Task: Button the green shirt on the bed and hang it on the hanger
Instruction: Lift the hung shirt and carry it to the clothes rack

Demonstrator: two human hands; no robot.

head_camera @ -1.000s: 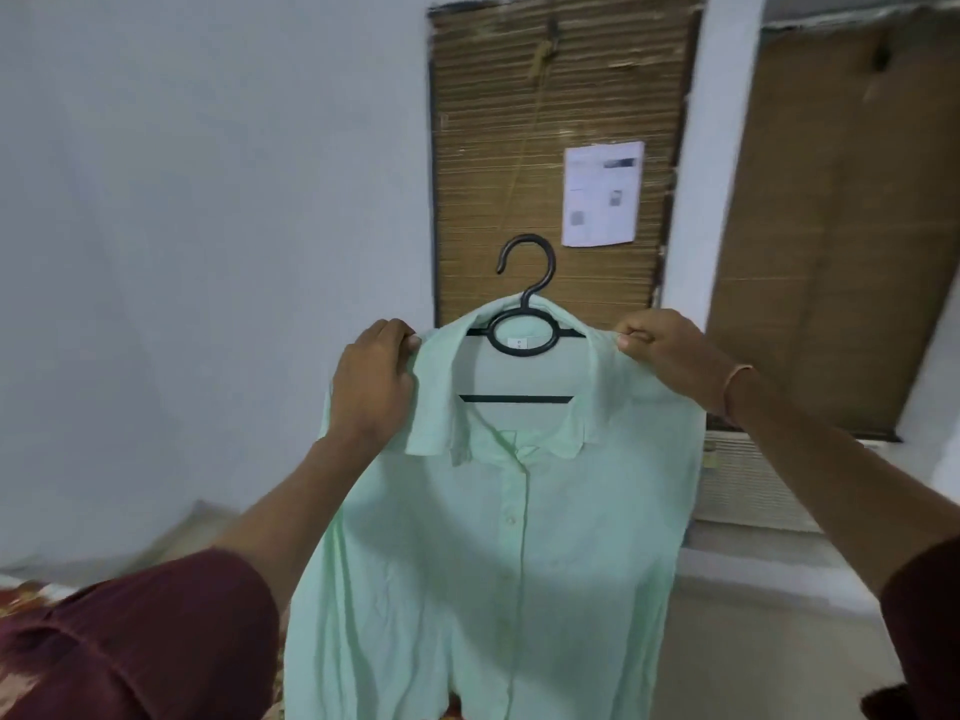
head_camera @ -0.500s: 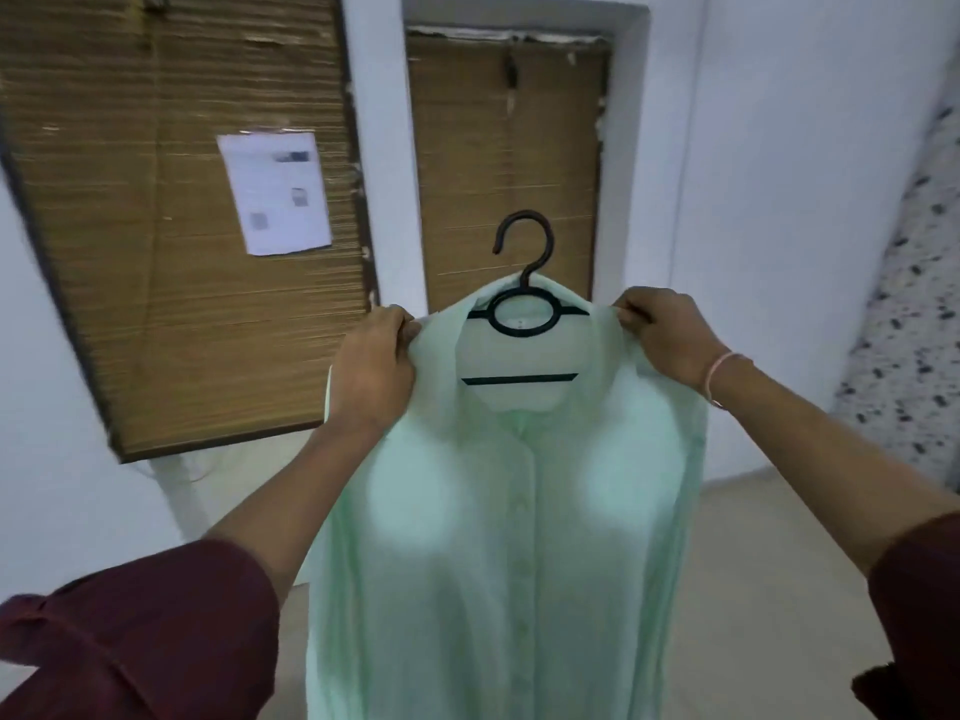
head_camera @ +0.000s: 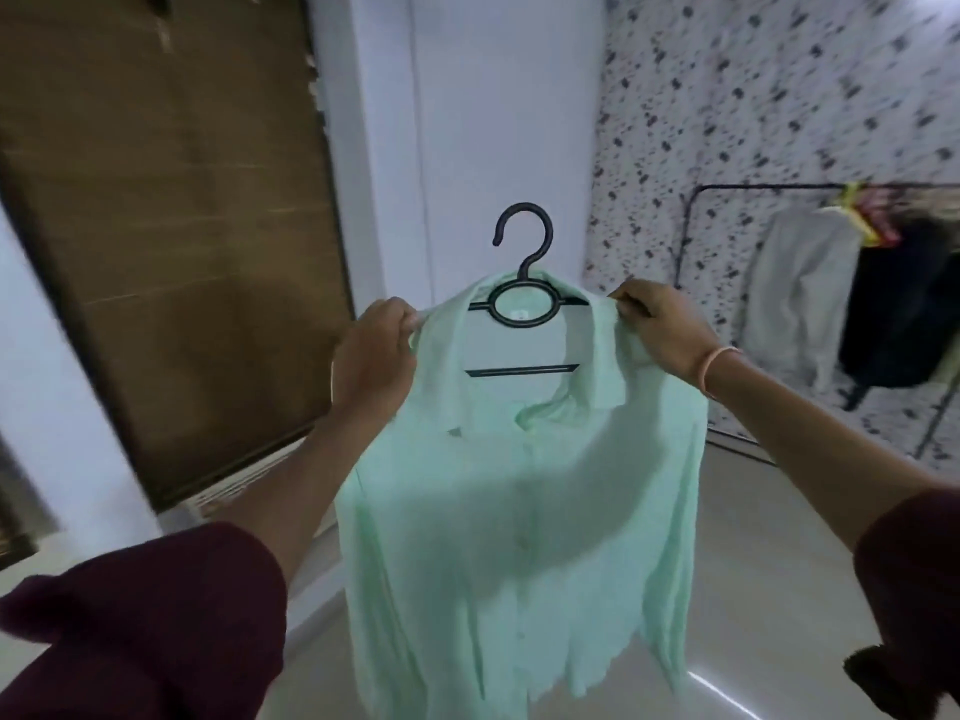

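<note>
Up in mid-air, close to the camera, the thin, soft mint-green shirt (head_camera: 519, 485) hangs with its front closed on a black plastic hanger (head_camera: 523, 209) that has a round loop and a curved hook. The left hand (head_camera: 371, 356) and right hand (head_camera: 660, 330) each have their fingers pinching a shoulder. Far right there's a skinny black metal rack (head_camera: 769, 187).
</note>
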